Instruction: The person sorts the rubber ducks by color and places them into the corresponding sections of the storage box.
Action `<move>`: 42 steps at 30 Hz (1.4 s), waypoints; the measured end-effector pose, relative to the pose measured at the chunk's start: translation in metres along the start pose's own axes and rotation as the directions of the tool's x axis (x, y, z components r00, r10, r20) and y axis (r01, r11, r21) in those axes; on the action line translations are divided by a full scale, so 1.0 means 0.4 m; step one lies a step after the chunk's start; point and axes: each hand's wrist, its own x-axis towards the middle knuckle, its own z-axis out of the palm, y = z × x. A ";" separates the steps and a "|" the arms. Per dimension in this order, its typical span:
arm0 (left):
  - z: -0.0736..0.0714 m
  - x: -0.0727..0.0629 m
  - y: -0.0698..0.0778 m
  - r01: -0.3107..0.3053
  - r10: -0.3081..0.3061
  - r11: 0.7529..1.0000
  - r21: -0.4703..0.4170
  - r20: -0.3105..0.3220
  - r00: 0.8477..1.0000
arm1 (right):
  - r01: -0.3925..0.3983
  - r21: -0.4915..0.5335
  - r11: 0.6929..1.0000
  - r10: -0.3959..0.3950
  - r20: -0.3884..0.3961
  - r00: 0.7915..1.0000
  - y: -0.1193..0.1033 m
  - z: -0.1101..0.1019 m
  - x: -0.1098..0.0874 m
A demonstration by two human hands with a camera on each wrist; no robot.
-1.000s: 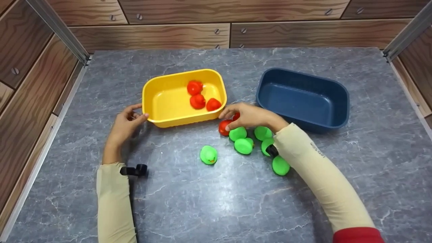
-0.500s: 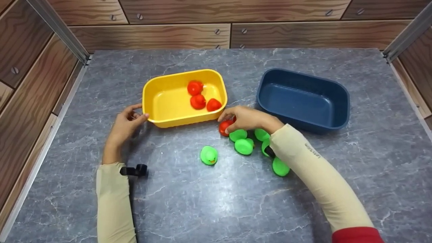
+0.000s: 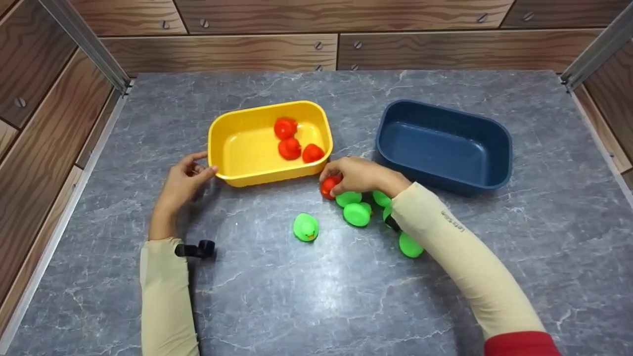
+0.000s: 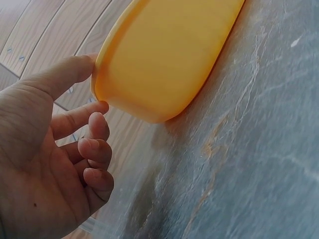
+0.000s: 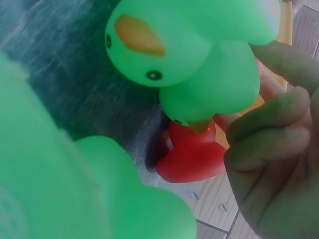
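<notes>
My left hand (image 3: 184, 180) pinches the near left corner of the yellow tub (image 3: 257, 175), thumb and forefinger at its rim in the left wrist view. Several red rubber ducks (image 3: 289, 148) lie in that tub. My right hand (image 3: 360, 174) reaches down beside the tub's near right corner, its thumb and fingers round a red rubber duck (image 3: 328, 188) on the table. From the right wrist, another red duck (image 5: 194, 159) shows below the fingers. Green rubber ducks (image 5: 164, 42) hide most of the fingertips and the pinched duck there.
A dark blue tub (image 3: 437, 148) stands at the right with nothing in it. Several green ducks (image 3: 357, 214) lie around my right wrist, some tipped over, partly under the sleeve. One upright green duck (image 3: 306, 227) sits apart, nearer me. Wood-patterned walls (image 3: 222, 52) enclose the grey table.
My right hand and forearm have shifted slightly left and toward me over the red duck, covering the second red one behind it. My left hand and both tubs stay put.
</notes>
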 end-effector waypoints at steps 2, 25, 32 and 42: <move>-0.001 0.001 0.000 0.008 -0.008 1.000 -0.006 0.004 1.000 | -0.003 -0.003 1.000 0.003 0.000 1.000 -0.001 0.001 0.001; -0.005 0.000 -0.009 0.015 -0.015 1.000 -0.003 0.009 1.000 | 0.062 0.104 0.993 -0.053 -0.085 0.995 -0.006 -0.007 -0.024; -0.006 -0.001 -0.007 0.029 -0.029 1.000 0.010 0.012 1.000 | 0.116 0.220 0.968 -0.090 -0.127 0.988 -0.020 -0.014 -0.045; -0.003 0.005 -0.003 0.033 -0.032 0.998 -0.045 0.020 0.999 | 0.141 0.403 0.904 -0.063 -0.201 0.978 -0.024 -0.031 -0.059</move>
